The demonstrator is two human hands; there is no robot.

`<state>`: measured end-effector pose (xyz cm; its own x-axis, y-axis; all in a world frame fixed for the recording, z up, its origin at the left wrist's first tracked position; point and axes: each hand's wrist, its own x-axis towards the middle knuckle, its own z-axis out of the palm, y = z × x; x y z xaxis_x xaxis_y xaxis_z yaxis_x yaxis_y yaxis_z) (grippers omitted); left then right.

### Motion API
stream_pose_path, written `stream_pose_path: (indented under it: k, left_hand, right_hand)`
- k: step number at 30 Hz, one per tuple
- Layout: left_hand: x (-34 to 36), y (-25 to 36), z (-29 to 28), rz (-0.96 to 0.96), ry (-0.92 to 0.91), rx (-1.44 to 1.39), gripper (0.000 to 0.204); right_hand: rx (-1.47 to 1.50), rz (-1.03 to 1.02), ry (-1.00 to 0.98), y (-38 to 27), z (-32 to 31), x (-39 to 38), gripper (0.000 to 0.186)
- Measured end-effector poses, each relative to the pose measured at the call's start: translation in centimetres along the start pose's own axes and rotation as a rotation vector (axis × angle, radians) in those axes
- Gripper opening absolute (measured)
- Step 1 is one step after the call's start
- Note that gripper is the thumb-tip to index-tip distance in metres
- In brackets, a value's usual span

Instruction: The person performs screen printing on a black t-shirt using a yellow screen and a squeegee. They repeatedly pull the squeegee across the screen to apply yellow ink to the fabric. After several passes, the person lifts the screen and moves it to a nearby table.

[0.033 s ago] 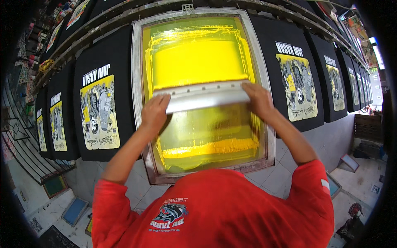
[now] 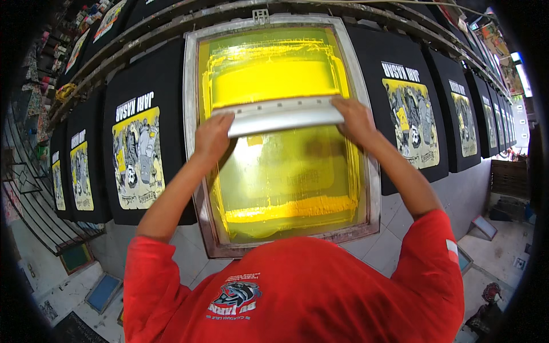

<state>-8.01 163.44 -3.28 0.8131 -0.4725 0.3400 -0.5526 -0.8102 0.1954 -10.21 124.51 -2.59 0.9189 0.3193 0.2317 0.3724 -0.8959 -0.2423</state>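
A screen-printing frame (image 2: 362, 188) with yellow-green mesh lies in front of me. A long metal squeegee (image 2: 286, 120) spans the mesh in its upper half, tilted slightly, gripped at its left end by my left hand (image 2: 214, 134) and at its right end by my right hand (image 2: 353, 120). A thick band of bright yellow ink (image 2: 271, 77) lies just beyond the blade. Another streak of yellow ink (image 2: 291, 207) crosses the mesh near the close edge, with a faint printed shape showing through between them.
Black shirts (image 2: 86, 120) with yellow-and-grey prints lie on sloped boards in rows left and right. A wooden rail (image 2: 131, 43) runs along the back. Metal bars (image 2: 31, 206) stand at far left; tiled floor (image 2: 377, 246) and small screens (image 2: 103, 292) are below.
The squeegee and both hands have moved a little farther from me along the mesh. The ink band beyond the blade looks narrower, and more mesh shows on the near side.
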Motion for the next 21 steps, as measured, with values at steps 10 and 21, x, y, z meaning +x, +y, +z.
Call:
stream_pose_path:
  k: [10, 21]
  left_hand:
    - [9.2, -3.9, -6.0, -0.044, -0.223, -0.066, 0.026]
    - [-20.7, 15.1, -11.4, -0.095, -0.291, -0.236, 0.037]
  right_hand:
    - [-0.030, 0.066, -0.246, 1.3, -7.0, 9.4, 0.030]
    - [0.121, 0.131, -0.201, -13.5, -8.5, -23.1, 0.035]
